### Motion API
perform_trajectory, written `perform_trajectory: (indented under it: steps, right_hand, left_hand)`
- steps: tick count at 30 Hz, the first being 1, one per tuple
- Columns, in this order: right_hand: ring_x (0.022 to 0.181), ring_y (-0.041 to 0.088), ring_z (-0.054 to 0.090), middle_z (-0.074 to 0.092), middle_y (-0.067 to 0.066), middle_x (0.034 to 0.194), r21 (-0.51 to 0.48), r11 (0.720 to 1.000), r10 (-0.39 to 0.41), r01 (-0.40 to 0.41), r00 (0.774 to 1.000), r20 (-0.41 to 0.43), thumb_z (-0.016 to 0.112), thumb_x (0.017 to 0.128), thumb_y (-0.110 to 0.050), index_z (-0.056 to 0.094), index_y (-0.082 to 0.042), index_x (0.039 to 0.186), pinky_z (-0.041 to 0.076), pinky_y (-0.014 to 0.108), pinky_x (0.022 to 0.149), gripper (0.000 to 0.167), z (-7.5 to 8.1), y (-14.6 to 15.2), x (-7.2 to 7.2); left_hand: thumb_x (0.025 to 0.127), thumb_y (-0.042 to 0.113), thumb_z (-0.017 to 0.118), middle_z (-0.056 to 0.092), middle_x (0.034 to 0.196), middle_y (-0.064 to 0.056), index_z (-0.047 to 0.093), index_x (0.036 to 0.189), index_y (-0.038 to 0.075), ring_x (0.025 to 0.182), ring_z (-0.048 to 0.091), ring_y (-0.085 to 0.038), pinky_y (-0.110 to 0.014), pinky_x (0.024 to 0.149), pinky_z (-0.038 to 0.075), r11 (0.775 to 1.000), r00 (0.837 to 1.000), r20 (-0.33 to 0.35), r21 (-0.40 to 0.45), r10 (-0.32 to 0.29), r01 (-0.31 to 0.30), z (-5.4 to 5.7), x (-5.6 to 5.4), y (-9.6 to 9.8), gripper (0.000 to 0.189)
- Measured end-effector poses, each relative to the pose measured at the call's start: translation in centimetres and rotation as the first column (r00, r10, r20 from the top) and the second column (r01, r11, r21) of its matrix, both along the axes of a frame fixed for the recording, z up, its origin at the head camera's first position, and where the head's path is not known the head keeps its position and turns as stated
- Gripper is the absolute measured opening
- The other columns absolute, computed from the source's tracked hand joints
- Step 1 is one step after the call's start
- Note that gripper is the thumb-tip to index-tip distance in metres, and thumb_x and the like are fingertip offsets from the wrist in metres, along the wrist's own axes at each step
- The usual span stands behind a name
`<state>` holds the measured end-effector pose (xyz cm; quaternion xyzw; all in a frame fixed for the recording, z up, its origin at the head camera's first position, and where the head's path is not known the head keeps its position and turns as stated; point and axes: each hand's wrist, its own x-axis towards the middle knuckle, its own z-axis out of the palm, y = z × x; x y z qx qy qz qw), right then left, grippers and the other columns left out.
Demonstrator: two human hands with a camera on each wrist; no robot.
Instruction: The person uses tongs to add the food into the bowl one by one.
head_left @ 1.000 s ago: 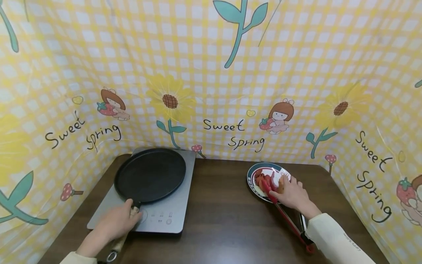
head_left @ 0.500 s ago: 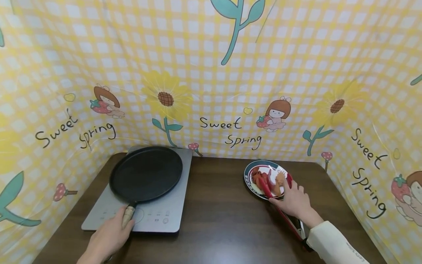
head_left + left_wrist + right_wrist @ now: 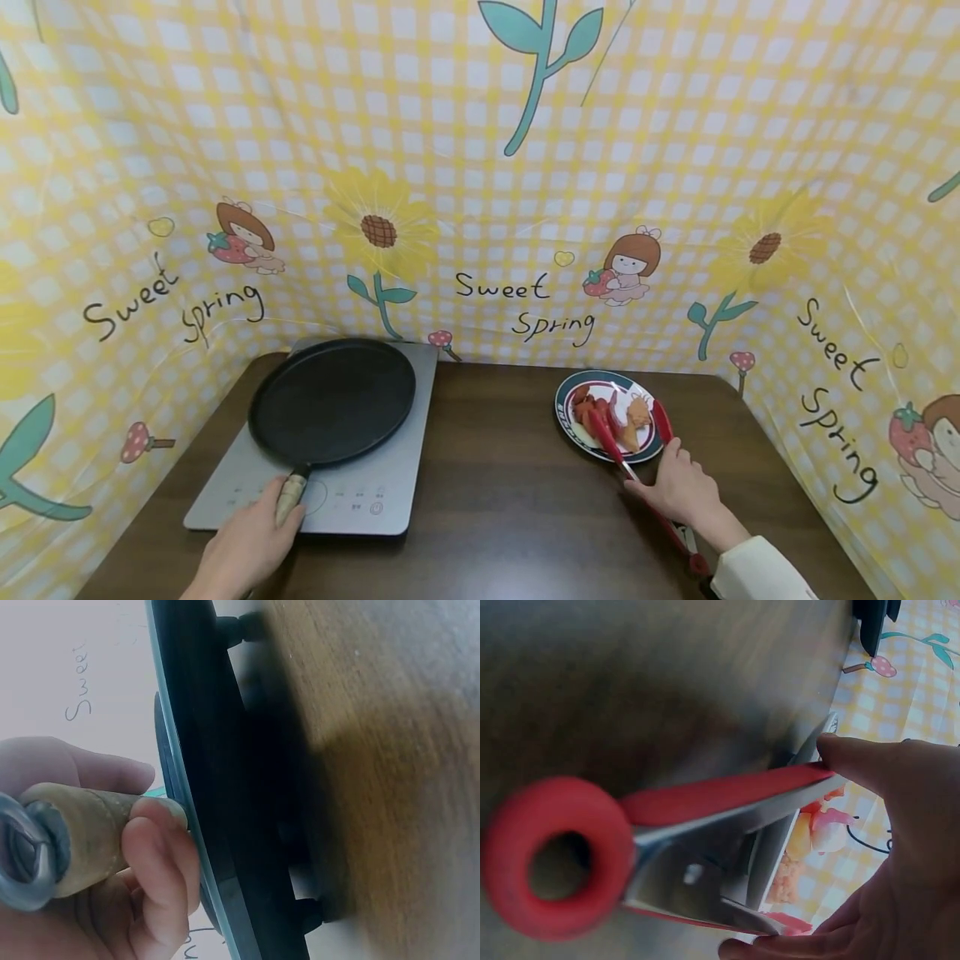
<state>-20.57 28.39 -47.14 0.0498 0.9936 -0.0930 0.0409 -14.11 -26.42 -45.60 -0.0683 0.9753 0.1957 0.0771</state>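
Observation:
In the head view my left hand [image 3: 247, 537] grips the handle [image 3: 290, 498] of a flat black frying pan [image 3: 333, 404]. The left wrist view shows fingers curled round that pale handle [image 3: 97, 829] with its metal hanging ring [image 3: 41, 870]. On the right, my right hand [image 3: 690, 492] holds red and metal tongs [image 3: 615, 450], thumb on one arm and fingers on the other. Their spread red tips reach over a patterned plate [image 3: 570, 387]. Reddish pieces of food [image 3: 582, 408] and a golden breaded piece [image 3: 637, 412] lie on it.
The pan rests on a silver induction cooker [image 3: 397, 492] with touch marks along its front. Beneath is a dark brown wooden table [image 3: 487, 467]. A yellow checked cloth [image 3: 487, 208] with flowers and lettering hangs behind and at both sides.
My right hand has slid back from over the plate, toward me along the tongs, uncovering the golden piece. My left hand stays on the pan handle. The head view has shifted slightly.

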Motion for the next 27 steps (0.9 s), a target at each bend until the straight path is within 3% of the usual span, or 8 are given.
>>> perform_trajectory:
  steps: [4, 8, 15, 23, 27]
  right_hand:
    - [0.095, 0.052, 0.055, 0.047, 0.044, 0.108, -0.015, 1.0, -0.019, 0.02, 0.999, 0.03, 0.066, 0.072, -0.067, 0.021, 0.029, 0.128, 0.045, 0.059, 0.076, 0.12, -0.4, 0.4, 0.6]
    - [0.085, 0.047, 0.059, 0.053, 0.036, 0.095, -0.037, 0.999, -0.034, 0.035, 0.999, 0.026, 0.068, 0.07, -0.067, 0.026, 0.029, 0.123, 0.047, 0.056, 0.07, 0.117, -1.0, 0.8, 1.1]
    - [0.057, 0.028, 0.055, 0.052, 0.016, 0.068, -0.067, 0.992, -0.104, 0.107, 0.993, 0.056, 0.062, 0.069, -0.074, 0.043, 0.015, 0.091, 0.044, 0.042, 0.052, 0.094, -1.6, 1.4, 2.1]
    - [0.055, 0.026, 0.053, 0.051, 0.014, 0.067, -0.143, 0.981, -0.119, 0.129, 0.99, 0.077, 0.058, 0.072, -0.074, 0.04, 0.009, 0.09, 0.041, 0.038, 0.049, 0.087, -2.0, 1.9, 2.1]
    - [0.058, 0.029, 0.054, 0.052, 0.017, 0.07, -0.196, 0.974, -0.111, 0.117, 0.993, 0.039, 0.062, 0.074, -0.069, 0.038, 0.009, 0.091, 0.043, 0.042, 0.054, 0.083, -2.3, 2.0, 1.8]
  left_hand:
    - [0.092, 0.043, 0.052, 0.056, 0.106, -0.036, 0.036, 0.135, -0.006, 0.086, 0.059, -0.041, -0.049, 0.06, 0.045, 1.0, 1.0, 0.012, -0.005, 0.014, -0.014, -0.2, -0.1, 0.1, 0.067]
    - [0.092, 0.043, 0.053, 0.056, 0.105, -0.036, 0.036, 0.135, -0.006, 0.083, 0.059, -0.037, -0.048, 0.06, 0.045, 1.0, 1.0, 0.022, -0.006, 0.017, -0.017, -0.3, -0.3, 0.2, 0.067]
    - [0.093, 0.04, 0.052, 0.055, 0.106, -0.037, 0.036, 0.134, -0.008, 0.088, 0.058, -0.044, -0.052, 0.064, 0.046, 1.0, 1.0, 0.02, -0.011, -0.007, 0.008, -0.6, -0.4, 0.6, 0.065]
    - [0.093, 0.043, 0.05, 0.055, 0.107, -0.038, 0.034, 0.135, -0.01, 0.089, 0.058, -0.048, -0.052, 0.063, 0.046, 1.0, 1.0, 0.021, -0.021, -0.02, 0.02, -0.3, -0.4, 0.3, 0.069]
    - [0.093, 0.043, 0.05, 0.054, 0.107, -0.039, 0.034, 0.135, -0.01, 0.089, 0.058, -0.048, -0.051, 0.062, 0.046, 1.0, 0.999, 0.027, -0.018, -0.019, 0.019, -0.4, -0.5, -0.1, 0.069]
